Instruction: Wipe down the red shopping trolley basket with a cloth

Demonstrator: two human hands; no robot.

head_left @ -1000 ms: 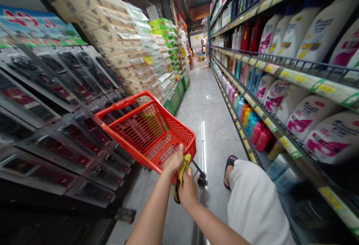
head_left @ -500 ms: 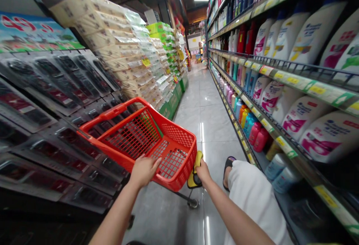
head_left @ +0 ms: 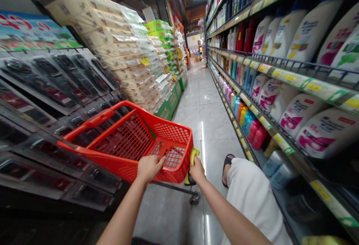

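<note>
A red plastic shopping basket on wheels (head_left: 131,140) stands in the aisle in front of me, tipped a little toward the left. My left hand (head_left: 149,167) grips its near rim with the fingers curled over the edge. My right hand (head_left: 196,170) is closed on a yellow and black handle (head_left: 193,156) at the basket's near right corner. A wheel (head_left: 194,199) shows under that corner. My knee in white cloth (head_left: 252,196) and a sandalled foot (head_left: 227,163) are low on the right.
Shelves of shampoo and detergent bottles (head_left: 280,88) line the right. Hanging packaged goods (head_left: 56,88) and stacked tissue packs (head_left: 123,50) line the left. A tiled aisle floor (head_left: 207,114) runs ahead between them.
My hands parted from the handle; the left went to the basket's near rim. The basket swung left and came closer and lower.
</note>
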